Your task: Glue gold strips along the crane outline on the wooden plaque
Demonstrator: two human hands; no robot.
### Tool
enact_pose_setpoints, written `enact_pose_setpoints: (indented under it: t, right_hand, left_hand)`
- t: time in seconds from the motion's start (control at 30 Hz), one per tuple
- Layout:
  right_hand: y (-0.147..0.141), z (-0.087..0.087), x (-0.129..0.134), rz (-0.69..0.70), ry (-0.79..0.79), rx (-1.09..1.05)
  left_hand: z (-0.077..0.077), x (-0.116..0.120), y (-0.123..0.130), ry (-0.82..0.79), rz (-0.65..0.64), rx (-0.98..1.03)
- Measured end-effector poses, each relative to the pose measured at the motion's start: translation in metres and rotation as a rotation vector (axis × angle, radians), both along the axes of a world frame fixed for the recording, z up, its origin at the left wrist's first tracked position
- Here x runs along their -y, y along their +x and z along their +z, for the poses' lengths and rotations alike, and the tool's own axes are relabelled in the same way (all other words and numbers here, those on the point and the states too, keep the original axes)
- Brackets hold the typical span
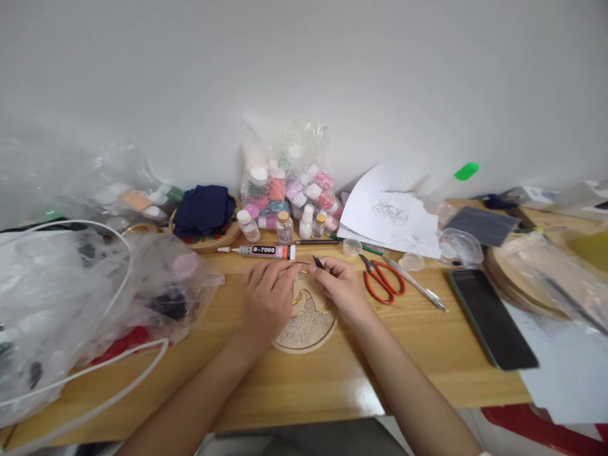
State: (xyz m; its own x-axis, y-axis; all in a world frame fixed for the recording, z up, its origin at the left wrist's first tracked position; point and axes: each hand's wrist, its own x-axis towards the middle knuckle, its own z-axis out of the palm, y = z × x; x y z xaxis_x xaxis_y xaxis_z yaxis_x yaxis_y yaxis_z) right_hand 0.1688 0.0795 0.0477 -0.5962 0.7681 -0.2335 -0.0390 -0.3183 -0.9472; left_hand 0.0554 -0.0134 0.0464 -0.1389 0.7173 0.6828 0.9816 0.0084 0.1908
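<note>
On the table lies a round wooden disc [306, 332] with an engraved feather-like pattern and gold wire [304, 297] along some of its curved lines. My left hand [270, 294] rests over the disc's left side, its fingers bent and their tips together at a short bit of gold wire near the top edge. My right hand [342, 285] is closed at the disc's upper right, gripping a small black pointed tool [318, 261] whose kind I cannot make out. Both hands' fingertips nearly meet, and they hide much of the disc's upper part.
Behind the hands lie a B-7000 glue tube [266, 251], small bottles [284, 228] and a bag of bead jars [289, 171]. Red-handled scissors [384, 282], a craft knife [418, 285] and a phone [491, 320] lie right. Plastic bags [95, 304] and a white cable [142, 364] are left.
</note>
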Motion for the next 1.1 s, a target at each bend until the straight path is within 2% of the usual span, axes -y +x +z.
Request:
enact_pose_setpoints:
  t: [1.1]
  right_hand:
    - [0.0014, 0.0011, -0.001, 0.004, -0.009, 0.0]
  left_hand:
    - [-0.0019, 0.0003, -0.0006, -0.003, 0.001, -0.008]
